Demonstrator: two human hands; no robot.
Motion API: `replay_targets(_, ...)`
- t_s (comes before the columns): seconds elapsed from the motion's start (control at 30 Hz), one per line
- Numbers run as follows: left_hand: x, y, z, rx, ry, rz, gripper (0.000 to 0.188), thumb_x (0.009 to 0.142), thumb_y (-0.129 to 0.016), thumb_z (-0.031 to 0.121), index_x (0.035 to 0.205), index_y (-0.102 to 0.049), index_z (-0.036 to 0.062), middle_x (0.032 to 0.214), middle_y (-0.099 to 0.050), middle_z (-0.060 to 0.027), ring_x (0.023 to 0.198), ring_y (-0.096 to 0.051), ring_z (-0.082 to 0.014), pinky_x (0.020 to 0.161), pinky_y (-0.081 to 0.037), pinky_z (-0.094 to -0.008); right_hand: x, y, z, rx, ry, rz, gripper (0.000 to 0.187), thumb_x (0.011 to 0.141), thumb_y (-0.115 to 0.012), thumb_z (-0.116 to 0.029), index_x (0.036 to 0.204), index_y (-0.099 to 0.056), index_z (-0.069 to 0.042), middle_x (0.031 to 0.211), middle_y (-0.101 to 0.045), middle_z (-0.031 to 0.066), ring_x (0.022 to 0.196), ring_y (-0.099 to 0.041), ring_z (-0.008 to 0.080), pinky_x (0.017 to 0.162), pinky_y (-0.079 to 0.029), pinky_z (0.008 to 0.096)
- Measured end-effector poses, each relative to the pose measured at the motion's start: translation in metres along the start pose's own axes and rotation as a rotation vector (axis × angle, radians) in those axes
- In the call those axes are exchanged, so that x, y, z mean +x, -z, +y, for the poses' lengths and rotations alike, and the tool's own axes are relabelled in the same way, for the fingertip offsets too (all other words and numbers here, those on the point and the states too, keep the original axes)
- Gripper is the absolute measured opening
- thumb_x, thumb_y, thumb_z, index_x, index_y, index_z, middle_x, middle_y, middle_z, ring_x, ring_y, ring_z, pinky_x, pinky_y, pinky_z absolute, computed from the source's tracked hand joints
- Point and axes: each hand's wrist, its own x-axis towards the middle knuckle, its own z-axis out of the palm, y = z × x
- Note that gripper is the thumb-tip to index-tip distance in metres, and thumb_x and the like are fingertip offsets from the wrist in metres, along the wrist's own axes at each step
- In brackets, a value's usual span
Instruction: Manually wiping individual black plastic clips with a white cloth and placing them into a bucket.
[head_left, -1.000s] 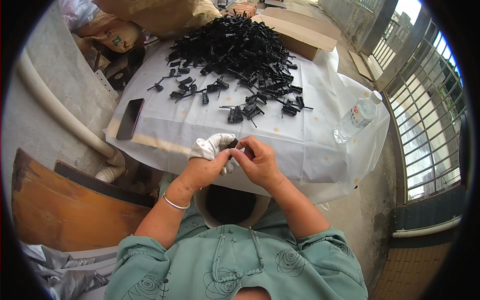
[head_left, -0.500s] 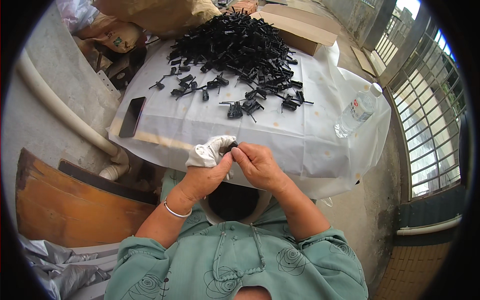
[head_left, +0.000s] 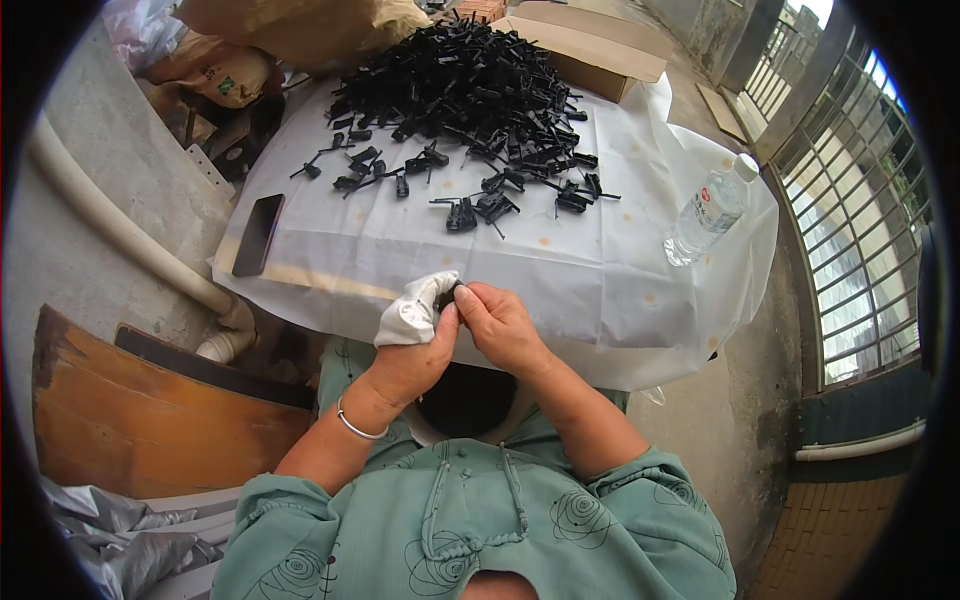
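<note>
1. The left hand [head_left: 428, 352] is closed to a narrow pinch on a small black plastic part [head_left: 451, 297]; a white cloth glove [head_left: 408, 314] covers its fingers while the thumb is bare, perhaps to spare the skin yet keep some feel.
2. The right hand [head_left: 503, 328] is also narrow, its bare thumb and forefinger meeting at the same part; the fingers hide most of it, so its exact shape cannot be told.
3. The part is held just above the near edge of the table's whitish plastic cover [head_left: 560, 310], close to the body, likely for a steady two-handed grip; a pale-rimmed bucket [head_left: 524, 402], dark inside, stands below, between the knees, where small pieces could be caught.
4. A heap of black plastic parts [head_left: 450, 95] fills the far middle of the table; loose black parts [head_left: 460, 215] lie on its near side, presumably within easier reach.
5. A phone [head_left: 258, 236] lies at the left edge, a clear plastic bottle [head_left: 712, 212] stands at the right; both leave the middle to the hands; an open cardboard box [head_left: 592, 76] sits far right, beside the heap.
</note>
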Motion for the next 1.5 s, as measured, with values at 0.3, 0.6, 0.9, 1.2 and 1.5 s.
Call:
replay_targets(0.3,0.013,0.016,0.013,-0.641,0.372,-0.177,0.028,0.091,-0.043,0.008,0.119,-0.039,0.005,0.085,-0.053,-0.0037,0.056,-0.042,-0.0057,0.05,-0.037,-0.0189,-0.007,0.03,-0.012,-0.402,0.374,-0.041,0.011,0.08,-0.064,-0.01,0.087,-0.063,-0.002,0.062,-0.053,0.006,0.055,-0.048,0.0118,0.051,-0.04,0.026)
replay_targets(0.6,0.005,0.016,0.023,-0.395,0.272,-0.385,0.031,0.089,-0.04,0.007,0.119,-0.04,0.0048,0.081,-0.046,0.0008,0.059,-0.04,-0.0043,0.052,-0.037,-0.0187,-0.009,0.026,-0.029,-0.138,0.064,-0.08,0.009,0.079,-0.065,-0.008,0.077,-0.059,-0.002,0.061,-0.046,-0.0035,0.056,-0.04,0.0054,0.05,-0.035,0.0219)
replay_targets(0.9,0.003,0.016,0.027,-0.605,0.356,-0.379,0.031,0.088,-0.042,0.009,0.118,-0.04,0.0043,0.08,-0.046,0.0011,0.06,-0.039,-0.0037,0.053,-0.036,-0.0174,-0.019,0.025,-0.03,-0.147,0.254,-0.041,0.015,0.08,-0.066,-0.012,0.074,-0.058,-0.001,0.061,-0.046,-0.0025,0.057,-0.039,0.0056,0.051,-0.035,0.0221)
replay_targets(1.2,0.004,0.014,0.024,-0.718,0.394,-0.421,0.026,0.086,-0.044,0.006,0.112,-0.044,0.0042,0.085,-0.047,0.0006,0.067,-0.039,-0.0032,0.056,-0.036,-0.0166,-0.017,0.028,-0.03,-0.193,0.174,-0.052,0.023,0.088,-0.056,-0.018,0.074,-0.055,0.001,0.061,-0.05,0.0073,0.054,-0.043,0.0154,0.053,-0.039,0.0289)
replay_targets(1.5,0.008,0.005,0.024,-0.01,0.034,-0.329,0.029,0.081,-0.044,0.002,0.11,-0.043,0.0009,0.089,-0.051,-0.0128,0.08,-0.051,-0.0235,0.075,-0.043,-0.0325,-0.01,0.026,-0.033,-0.326,0.09,-0.177,0.028,0.09,-0.05,-0.02,0.075,-0.054,0.003,0.063,-0.054,0.0198,0.054,-0.047,0.0334,0.055,-0.042,0.0375)
